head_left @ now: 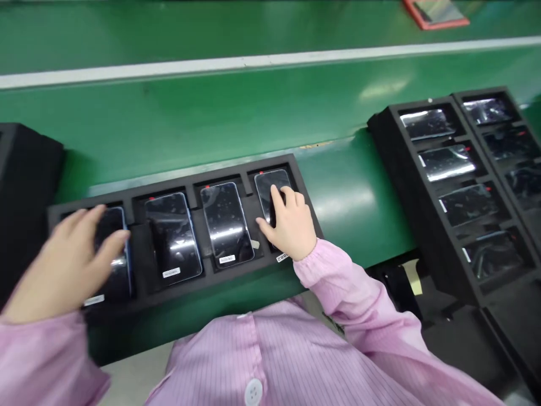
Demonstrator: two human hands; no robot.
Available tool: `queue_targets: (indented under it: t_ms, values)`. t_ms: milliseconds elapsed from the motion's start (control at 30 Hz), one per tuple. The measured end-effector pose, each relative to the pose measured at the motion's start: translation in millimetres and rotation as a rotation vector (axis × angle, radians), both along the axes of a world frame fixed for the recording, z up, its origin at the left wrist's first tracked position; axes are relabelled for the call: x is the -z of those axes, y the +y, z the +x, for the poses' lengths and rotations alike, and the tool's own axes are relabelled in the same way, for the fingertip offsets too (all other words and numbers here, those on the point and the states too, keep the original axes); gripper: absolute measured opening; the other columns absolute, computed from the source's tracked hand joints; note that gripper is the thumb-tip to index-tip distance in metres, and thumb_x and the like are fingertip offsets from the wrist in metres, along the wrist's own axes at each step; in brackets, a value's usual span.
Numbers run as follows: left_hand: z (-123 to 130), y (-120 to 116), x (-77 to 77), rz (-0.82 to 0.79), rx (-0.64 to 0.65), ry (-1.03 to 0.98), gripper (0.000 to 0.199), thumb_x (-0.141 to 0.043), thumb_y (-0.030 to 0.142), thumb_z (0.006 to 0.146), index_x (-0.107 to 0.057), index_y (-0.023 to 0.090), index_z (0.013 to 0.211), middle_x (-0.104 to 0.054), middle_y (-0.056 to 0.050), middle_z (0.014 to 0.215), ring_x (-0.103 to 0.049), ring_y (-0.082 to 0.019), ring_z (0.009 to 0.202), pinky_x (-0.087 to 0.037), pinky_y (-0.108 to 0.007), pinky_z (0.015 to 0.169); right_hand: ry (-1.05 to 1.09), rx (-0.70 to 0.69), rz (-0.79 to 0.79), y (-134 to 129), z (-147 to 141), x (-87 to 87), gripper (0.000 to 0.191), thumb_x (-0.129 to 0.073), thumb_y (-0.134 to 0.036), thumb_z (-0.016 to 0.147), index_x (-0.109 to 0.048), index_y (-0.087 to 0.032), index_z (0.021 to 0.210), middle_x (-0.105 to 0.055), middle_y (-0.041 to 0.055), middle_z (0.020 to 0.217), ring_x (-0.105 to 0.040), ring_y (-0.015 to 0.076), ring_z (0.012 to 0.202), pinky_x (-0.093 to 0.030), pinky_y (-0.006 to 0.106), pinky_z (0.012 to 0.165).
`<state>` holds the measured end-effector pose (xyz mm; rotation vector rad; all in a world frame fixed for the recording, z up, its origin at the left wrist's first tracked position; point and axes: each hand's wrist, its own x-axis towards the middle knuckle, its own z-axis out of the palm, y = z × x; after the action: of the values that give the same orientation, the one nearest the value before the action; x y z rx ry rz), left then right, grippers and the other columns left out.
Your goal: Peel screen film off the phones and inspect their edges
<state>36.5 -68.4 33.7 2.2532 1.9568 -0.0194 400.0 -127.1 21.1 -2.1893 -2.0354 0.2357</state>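
A black foam tray (139,301) lies on the green bench in front of me, with a smartphone in each of its compartments. My right hand (291,223) rests over the rightmost phone (266,183), fingers spread and partly covering its screen. Over the leftmost phone (120,265) hovers my left hand (71,262), its thumb and fingers apart; whether it touches the phone I cannot tell. Between my hands lie two more phones, one centre-left (173,237) and one centre-right (228,225), screens up, each with a white label at its lower end and a red tab at the top.
To the right stand two stacks of black trays, the nearer (426,225) and the farther (477,118), holding phones. A black block (31,186) is at the left edge. A white strip (211,65) crosses the bench; a red-framed item (439,14) lies beyond it.
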Motion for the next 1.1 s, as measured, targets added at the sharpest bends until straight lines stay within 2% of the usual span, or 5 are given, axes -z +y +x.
queue_targets:
  t_ms: [367,567,800,967,1100]
  values:
    - [94.4,-42.7,40.7,0.103,-0.098,0.028,0.116,-0.045,0.079,0.085,-0.029,-0.015,0.152,-0.045,-0.044,0.148,-0.046,-0.054,0.141,-0.041,-0.063,0.112,-0.065,0.225,-0.057,20.3,8.0,-43.4,0.064,-0.049,-0.014,0.089,-0.049,-0.004,0.152,-0.072,0.0195,0.095,-0.069,0.0327,0.085,-0.056,0.044,0.078]
    - [101.2,-38.7,16.0,0.032,-0.1,0.077,0.088,-0.043,0.058,0.085,-0.049,-0.01,0.14,-0.063,-0.037,0.132,-0.062,-0.047,0.125,-0.033,-0.065,0.118,0.684,0.265,0.095,15.1,48.0,-24.1,0.053,-0.048,-0.018,0.088,-0.062,-0.005,0.138,-0.074,0.0126,0.09,-0.067,0.0192,0.069,-0.056,0.035,0.073]
    - [55.6,-36.9,-28.4,-0.127,-0.348,-0.238,0.044,-0.036,0.041,0.088,-0.071,0.021,0.106,-0.077,-0.013,0.088,-0.073,-0.04,0.089,-0.055,-0.048,0.079,0.686,0.282,0.297,11.0,45.2,14.9,0.057,-0.044,-0.022,0.091,-0.054,-0.004,0.145,-0.071,0.0214,0.119,-0.072,0.0233,0.103,-0.059,0.043,0.096]
    - [42.9,-38.2,-3.9,-0.185,-0.329,-0.915,0.059,-0.046,0.048,0.085,-0.065,0.015,0.13,-0.079,-0.009,0.107,-0.071,-0.032,0.112,-0.059,-0.039,0.092,0.458,0.085,0.524,4.6,5.2,9.0,0.053,-0.048,-0.027,0.093,-0.059,-0.006,0.141,-0.059,0.0241,0.137,-0.056,0.0309,0.135,-0.044,0.052,0.119]
    - [61.0,-50.6,16.2,-0.213,-0.261,-0.953,0.068,-0.042,0.042,0.089,-0.051,0.011,0.149,-0.068,-0.015,0.141,-0.06,-0.031,0.137,-0.048,-0.047,0.118,0.357,-0.139,0.276,5.1,-53.0,15.6,0.058,-0.053,-0.037,0.098,-0.053,-0.005,0.147,-0.057,0.0263,0.143,-0.054,0.0338,0.139,-0.045,0.053,0.119]
